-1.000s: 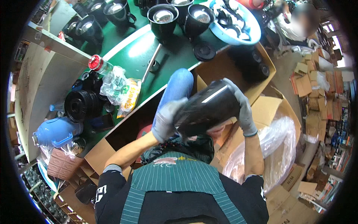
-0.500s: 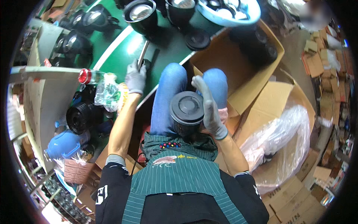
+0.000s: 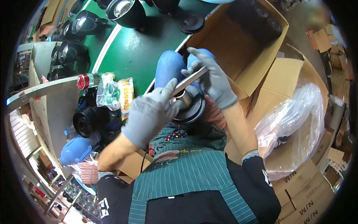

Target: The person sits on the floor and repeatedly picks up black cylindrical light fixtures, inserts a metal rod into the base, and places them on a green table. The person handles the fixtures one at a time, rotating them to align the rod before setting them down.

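Left hand (image 3: 149,114): in grey knit glove, fingers closed around lower end of long silver metal tool (image 3: 188,80).
Right hand (image 3: 212,80): gloved too, fingers clamped on upper part of same tool.
Round black lamp housing (image 3: 190,106): on lap, under both hands, partly hidden by left glove; tool tip inside its opening.
Green table (image 3: 138,52): ahead, with more black housings (image 3: 125,11).
Open brown cardboard box (image 3: 242,48): just right of knees.
Clear plastic bag (image 3: 294,119): lying on flattened cardboard at right.
Small yellow packet (image 3: 125,95): at table edge, beside clear bag of small parts (image 3: 107,93).
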Motion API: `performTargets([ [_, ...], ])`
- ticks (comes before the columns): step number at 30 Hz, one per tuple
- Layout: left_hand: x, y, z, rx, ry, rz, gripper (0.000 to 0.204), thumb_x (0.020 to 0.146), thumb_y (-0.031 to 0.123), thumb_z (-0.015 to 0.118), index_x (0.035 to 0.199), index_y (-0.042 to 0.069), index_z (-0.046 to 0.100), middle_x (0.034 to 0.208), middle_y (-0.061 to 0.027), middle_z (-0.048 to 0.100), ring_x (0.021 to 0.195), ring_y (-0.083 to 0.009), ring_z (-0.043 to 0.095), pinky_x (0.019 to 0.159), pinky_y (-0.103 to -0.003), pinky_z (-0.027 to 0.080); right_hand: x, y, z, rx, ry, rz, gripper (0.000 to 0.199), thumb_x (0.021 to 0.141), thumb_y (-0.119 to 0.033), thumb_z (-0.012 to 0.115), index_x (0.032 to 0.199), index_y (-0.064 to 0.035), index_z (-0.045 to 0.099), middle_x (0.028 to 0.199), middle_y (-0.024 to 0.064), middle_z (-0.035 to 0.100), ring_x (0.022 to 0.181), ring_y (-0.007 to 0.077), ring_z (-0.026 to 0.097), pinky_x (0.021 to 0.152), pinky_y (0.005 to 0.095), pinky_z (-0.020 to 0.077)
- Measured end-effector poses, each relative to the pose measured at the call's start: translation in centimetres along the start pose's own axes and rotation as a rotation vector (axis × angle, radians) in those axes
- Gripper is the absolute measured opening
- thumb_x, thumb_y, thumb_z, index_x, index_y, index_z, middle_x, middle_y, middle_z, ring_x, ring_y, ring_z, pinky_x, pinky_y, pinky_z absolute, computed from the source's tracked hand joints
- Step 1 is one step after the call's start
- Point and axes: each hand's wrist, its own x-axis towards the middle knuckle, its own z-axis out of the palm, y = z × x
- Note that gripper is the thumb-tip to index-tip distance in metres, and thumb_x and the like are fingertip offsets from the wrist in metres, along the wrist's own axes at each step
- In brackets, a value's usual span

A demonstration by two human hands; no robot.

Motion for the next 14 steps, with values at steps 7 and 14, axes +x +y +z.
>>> performTargets([
  [7,-1.7,9.0,3.0,0.122,0.083,-0.139,0.098,0.095,0.050,0.078,0.162,-0.009,0.036,0.160,-0.0380,0.044,0.148,-0.0545,0.045,0.126,-0.063,0.030,6.5,3.7,-0.1,0.136,-0.369,0.291,0.051,0.114,-0.019,0.053,0.158,0.0047,0.048,0.083,0.0033,0.066,0.083,0.0169,0.070,0.101,0.0532,0.0640],
  [14,-4.6,6.3,3.5,-0.345,0.215,-0.123,0.099,0.086,0.035,0.084,0.162,-0.007,0.036,0.156,-0.0320,0.048,0.147,-0.0500,0.046,0.124,-0.061,0.030,4.2,3.9,-2.3,0.083,-0.444,0.292,0.060,0.115,-0.029,0.054,0.163,0.0036,0.040,0.090,0.0018,0.073,0.109,0.0237,0.079,0.108,0.0565,0.0607],
])
